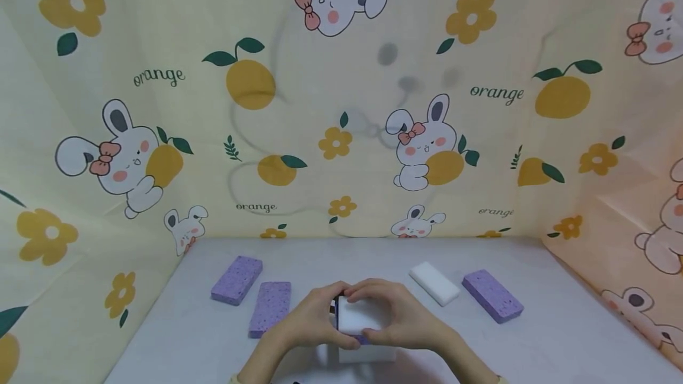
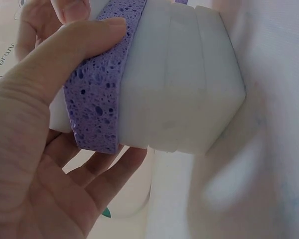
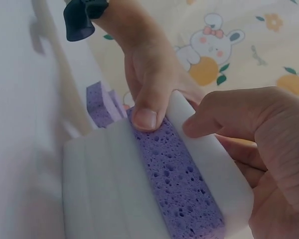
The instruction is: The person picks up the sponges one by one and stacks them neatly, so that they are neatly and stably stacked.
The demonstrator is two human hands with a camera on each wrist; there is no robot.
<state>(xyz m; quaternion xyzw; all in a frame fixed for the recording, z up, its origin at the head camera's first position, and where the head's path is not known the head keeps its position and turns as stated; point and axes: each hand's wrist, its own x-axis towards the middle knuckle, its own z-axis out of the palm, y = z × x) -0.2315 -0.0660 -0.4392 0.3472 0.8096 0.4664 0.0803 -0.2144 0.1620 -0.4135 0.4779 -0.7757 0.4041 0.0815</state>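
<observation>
A stack of flat sponges stands on the table before me. At its bottom are three white sponges (image 2: 184,84), with a pitted purple sponge (image 2: 97,102) above them and another white sponge (image 3: 209,164) on top. My left hand (image 1: 315,316) holds the purple sponge from the left, thumb on its near edge and fingers on its far side. From the right, my right hand (image 1: 411,319) grips the top white sponge, thumb on the near edge and fingers around the back. In the head view the hands partly hide the stack.
Two purple sponges lie to the left, one farther back (image 1: 237,280) and one closer (image 1: 270,309). On the right are a loose white sponge (image 1: 434,283) and a purple sponge (image 1: 492,296). A patterned cloth (image 1: 320,135) rises behind the table.
</observation>
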